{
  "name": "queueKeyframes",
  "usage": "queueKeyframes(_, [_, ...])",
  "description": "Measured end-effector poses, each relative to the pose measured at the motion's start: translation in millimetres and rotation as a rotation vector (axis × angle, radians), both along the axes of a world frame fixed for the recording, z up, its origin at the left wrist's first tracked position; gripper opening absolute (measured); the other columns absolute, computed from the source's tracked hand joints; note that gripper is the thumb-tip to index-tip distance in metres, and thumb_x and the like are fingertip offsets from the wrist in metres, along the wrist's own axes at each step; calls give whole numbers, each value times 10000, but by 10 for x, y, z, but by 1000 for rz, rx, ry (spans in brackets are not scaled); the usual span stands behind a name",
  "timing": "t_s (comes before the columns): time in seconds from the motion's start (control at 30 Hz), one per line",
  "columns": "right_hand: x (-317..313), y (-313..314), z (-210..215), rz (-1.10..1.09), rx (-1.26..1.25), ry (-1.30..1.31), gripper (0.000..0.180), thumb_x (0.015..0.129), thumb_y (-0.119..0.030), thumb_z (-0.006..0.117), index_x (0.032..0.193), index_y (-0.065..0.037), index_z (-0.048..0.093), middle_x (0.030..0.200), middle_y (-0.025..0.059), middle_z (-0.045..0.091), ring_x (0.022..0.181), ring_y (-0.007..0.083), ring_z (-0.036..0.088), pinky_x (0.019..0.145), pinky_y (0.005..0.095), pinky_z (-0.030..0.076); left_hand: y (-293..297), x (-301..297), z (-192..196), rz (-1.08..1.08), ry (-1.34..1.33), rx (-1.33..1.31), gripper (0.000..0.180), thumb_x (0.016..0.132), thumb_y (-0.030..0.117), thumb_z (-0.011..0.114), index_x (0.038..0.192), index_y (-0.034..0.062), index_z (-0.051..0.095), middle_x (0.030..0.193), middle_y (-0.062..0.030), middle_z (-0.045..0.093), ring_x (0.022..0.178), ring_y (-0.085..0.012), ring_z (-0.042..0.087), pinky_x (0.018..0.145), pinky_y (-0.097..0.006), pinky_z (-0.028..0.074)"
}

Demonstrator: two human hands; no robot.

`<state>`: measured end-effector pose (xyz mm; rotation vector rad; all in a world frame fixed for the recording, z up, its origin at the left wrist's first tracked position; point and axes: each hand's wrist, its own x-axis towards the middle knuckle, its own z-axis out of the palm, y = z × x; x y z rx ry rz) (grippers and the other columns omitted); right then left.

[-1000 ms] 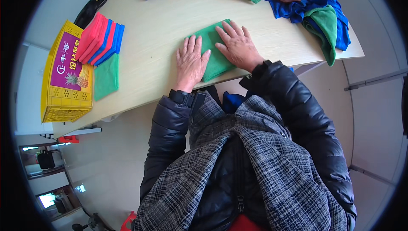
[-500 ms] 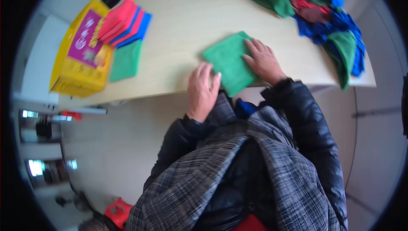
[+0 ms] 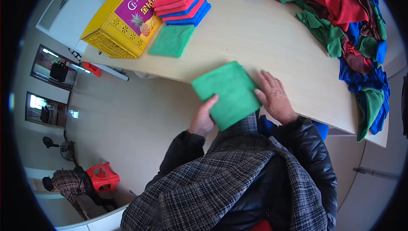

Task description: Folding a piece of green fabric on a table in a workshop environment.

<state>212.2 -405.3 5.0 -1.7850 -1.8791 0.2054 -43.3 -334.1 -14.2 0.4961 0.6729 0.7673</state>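
A folded green cloth [image 3: 227, 97], roughly square, lies tilted over the table's front edge, its near corner reaching past the edge. My left hand [image 3: 204, 118] grips its near left side, thumb on top and the fingers hidden underneath. At the cloth's right edge my right hand [image 3: 275, 97] rests with its fingers stretched out, the thumb touching or very close to the cloth. Back left stands a stack of folded red and blue cloths [image 3: 182, 4]. Another folded green cloth [image 3: 172, 40] lies just in front of that stack.
A yellow plastic crate [image 3: 117, 23] with a purple label stands at the table's left. A loose heap of crumpled red, green, blue and brown cloths [image 3: 340, 14] covers the right side, partly hanging over the edge. Lower left, another person [image 3: 70, 182] bends beside a red stool [image 3: 104, 178].
The green cloth has come toward me, over the table edge. My left hand has gone from lying at its edge to gripping it; my right hand has slid off its top. The view has shifted.
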Motion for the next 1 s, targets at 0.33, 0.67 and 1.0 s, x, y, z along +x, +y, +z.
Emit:
queueKeyframes(0.33, [388,-434,-168,-265,10,-180,531,990,-267,512,1471,-56,436,1529,139,423,1456,338,326,1206,487,218,1975,-691,1257,388,96,342,448,987,223,625,1381,47,503,1345,-119,593,1221,-283,583,1036,-486,480])
queueKeyframes(0.67, [353,-411,-141,-302,-27,-212,545,973,-300,534,1458,-63,457,1527,116,432,1460,321,325,1208,481,220,3332,-842,145,576,129,-90,439,897,201,732,1288,98,563,1307,-117,617,1157,-323,609,981,-540,500])
queueKeyframes(1.0, [372,-346,-182,-212,225,-57,459,908,-222,642,1304,-2,567,1404,166,531,1360,382,423,1142,477,323,3891,-2339,-114,248,236,336,641,930,81,628,1480,55,299,1497,-265,360,1386,-393,386,1169,-503,352])
